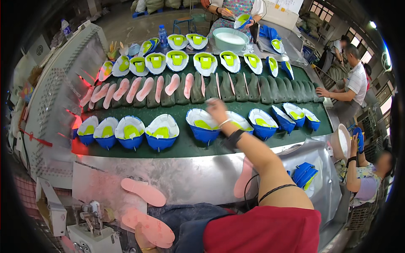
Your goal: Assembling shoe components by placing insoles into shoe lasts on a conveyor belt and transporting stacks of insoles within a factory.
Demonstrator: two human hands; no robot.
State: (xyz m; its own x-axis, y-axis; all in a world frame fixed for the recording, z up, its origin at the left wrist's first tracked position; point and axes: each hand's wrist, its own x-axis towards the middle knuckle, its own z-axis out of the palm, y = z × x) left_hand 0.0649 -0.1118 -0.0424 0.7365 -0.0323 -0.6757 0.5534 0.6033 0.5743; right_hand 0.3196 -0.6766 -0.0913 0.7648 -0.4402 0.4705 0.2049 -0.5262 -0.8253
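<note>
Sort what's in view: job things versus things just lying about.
Apparently in the job:
pink insoles at the left hand
dark lasts near the right hand
blue-and-white uppers

Apparently just lying about:
blue bottle
sacks behind

At lower left, the left hand (pixel 143 241) grips pink insoles (pixel 151 227). Near the centre, the right hand (pixel 217 110) reaches over the green bench (pixel 182 147), between dark shoe lasts (pixel 265 92) and blue-and-white uppers (pixel 159 142). At top, a co-worker (pixel 234 7) holds a similar piece just above a pale green basin (pixel 223 45).

Red glow (pixel 77 122) left, bowed edges; black rim
</note>
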